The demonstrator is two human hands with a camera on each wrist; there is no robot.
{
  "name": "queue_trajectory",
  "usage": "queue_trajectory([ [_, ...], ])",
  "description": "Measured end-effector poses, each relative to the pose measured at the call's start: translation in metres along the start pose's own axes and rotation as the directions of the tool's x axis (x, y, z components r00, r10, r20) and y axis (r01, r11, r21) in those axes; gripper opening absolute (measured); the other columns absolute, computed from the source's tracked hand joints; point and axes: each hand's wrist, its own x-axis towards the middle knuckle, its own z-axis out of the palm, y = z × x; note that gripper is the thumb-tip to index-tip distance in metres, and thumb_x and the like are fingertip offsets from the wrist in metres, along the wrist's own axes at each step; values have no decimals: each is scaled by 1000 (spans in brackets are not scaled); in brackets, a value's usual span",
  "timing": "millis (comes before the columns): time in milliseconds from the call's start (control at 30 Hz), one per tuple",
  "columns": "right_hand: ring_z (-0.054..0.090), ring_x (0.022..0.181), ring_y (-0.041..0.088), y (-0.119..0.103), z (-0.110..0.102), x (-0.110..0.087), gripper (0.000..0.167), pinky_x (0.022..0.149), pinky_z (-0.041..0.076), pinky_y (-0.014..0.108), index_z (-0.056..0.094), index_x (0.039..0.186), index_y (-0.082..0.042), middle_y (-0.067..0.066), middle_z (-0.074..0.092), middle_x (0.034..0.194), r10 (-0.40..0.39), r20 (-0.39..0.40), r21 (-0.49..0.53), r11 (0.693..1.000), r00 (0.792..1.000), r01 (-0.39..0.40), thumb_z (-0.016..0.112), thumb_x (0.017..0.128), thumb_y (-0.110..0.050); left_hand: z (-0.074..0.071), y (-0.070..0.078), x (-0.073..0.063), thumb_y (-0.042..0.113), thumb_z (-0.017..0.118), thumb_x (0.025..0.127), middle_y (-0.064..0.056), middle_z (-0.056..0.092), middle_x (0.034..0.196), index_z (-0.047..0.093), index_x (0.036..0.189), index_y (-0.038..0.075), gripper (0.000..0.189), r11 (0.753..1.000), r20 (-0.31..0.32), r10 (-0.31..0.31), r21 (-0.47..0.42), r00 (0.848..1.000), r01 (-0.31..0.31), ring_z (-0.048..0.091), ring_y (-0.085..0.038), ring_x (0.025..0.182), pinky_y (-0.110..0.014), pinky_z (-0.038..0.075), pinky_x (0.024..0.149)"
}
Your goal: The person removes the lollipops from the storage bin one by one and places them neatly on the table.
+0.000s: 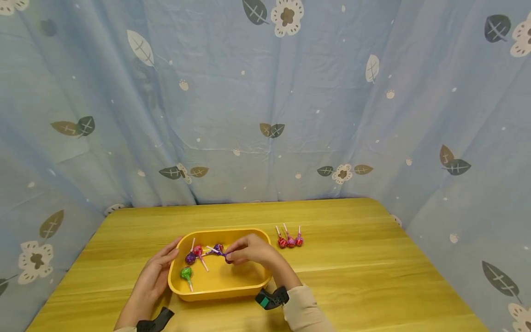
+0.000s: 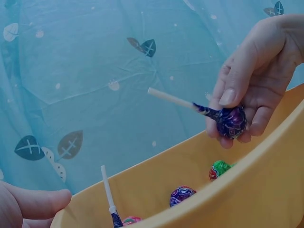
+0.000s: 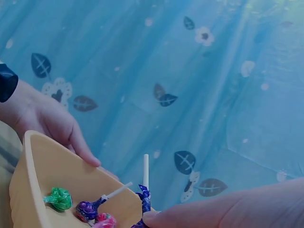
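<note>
Over the yellow plastic box point(image 1: 224, 293), my right hand point(image 1: 254, 252) pinches a lollipop in a dark purple wrapper point(image 2: 232, 122) by its round head, between thumb and fingers. Its white stick points away to the left. My left hand point(image 1: 154, 273) rests against the outside of the box's left wall, its fingertips at the rim. Inside the box lie a green lollipop point(image 1: 186, 273), a purple lollipop point(image 1: 190, 258), a pink lollipop point(image 1: 197, 250) and another purple lollipop point(image 1: 218, 248). The left wrist view also has a green-and-red wrapper point(image 2: 220, 169) behind the near wall.
Three red and pink lollipops point(image 1: 291, 242) lie side by side on the wooden table point(image 1: 365, 267), right of the box, sticks pointing to the back. A blue curtain with leaves and flowers point(image 1: 232, 110) hangs behind the table's far edge. Dark bands point(image 1: 272, 298) circle both wrists.
</note>
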Motion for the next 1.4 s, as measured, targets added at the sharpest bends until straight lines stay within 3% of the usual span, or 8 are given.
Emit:
queue_trajectory([
  [233,69,85,29,3,-4,-6,14,79,56,40,73,97,3,10,71,88,-21,-17,20,1000,1000,21,71,87,-6,-1,-1,-1,16,48,103,23,60,112,64,113,36,28,1000,-7,-15,4,1000,15,55,1,109,-29,38,104],
  [433,67,93,35,-1,-9,-10,16,81,55,42,73,101,2,11,71,92,-12,-28,53,999,1000,14,69,89,-8,-1,1,-2,18,49,103,20,53,118,35,150,24,50,999,-31,-53,-13,998,53,55,2,107,-31,32,108],
  [600,66,95,37,-2,-13,-11,18,83,54,45,72,103,2,10,71,92,-8,-15,75,997,1000,10,68,90,-9,0,2,-4,18,49,102,22,56,115,61,121,34,27,998,-27,-48,-31,998,47,55,2,107,-32,31,108],
  [700,66,95,37,-2,-16,-13,19,86,52,48,71,105,3,10,70,94,-7,-23,93,996,1000,9,67,91,-10,1,2,-4,16,49,103,22,60,111,65,110,34,25,998,-17,-43,-37,999,42,56,1,108,-32,32,108],
  [967,64,97,42,0,-30,-19,21,84,53,47,68,107,4,12,67,97,-17,-81,139,990,997,28,67,92,-11,1,1,-2,18,49,103,22,58,112,31,152,20,52,998,-40,-64,-20,997,63,55,2,107,-32,32,108],
  [1067,64,98,38,-1,-37,-20,23,86,52,48,66,110,6,13,66,99,-26,-99,162,986,995,42,66,92,-9,0,0,-1,18,49,103,23,58,112,42,145,27,44,999,-24,-47,-5,999,47,55,2,108,-32,32,108],
  [1200,66,95,29,-3,-46,-21,24,88,52,45,64,110,8,13,66,98,-28,-137,171,984,990,51,65,93,-10,-1,0,-1,17,48,103,23,59,112,61,118,35,27,1000,-1,-22,3,1000,22,55,2,109,-31,34,107],
  [1400,66,96,27,-2,-62,-25,25,88,53,41,65,110,7,13,67,99,-12,-201,168,985,980,46,64,94,-13,0,3,-1,17,49,103,23,60,111,66,105,37,27,1000,8,-18,-1,1000,18,55,3,108,-32,31,107],
])
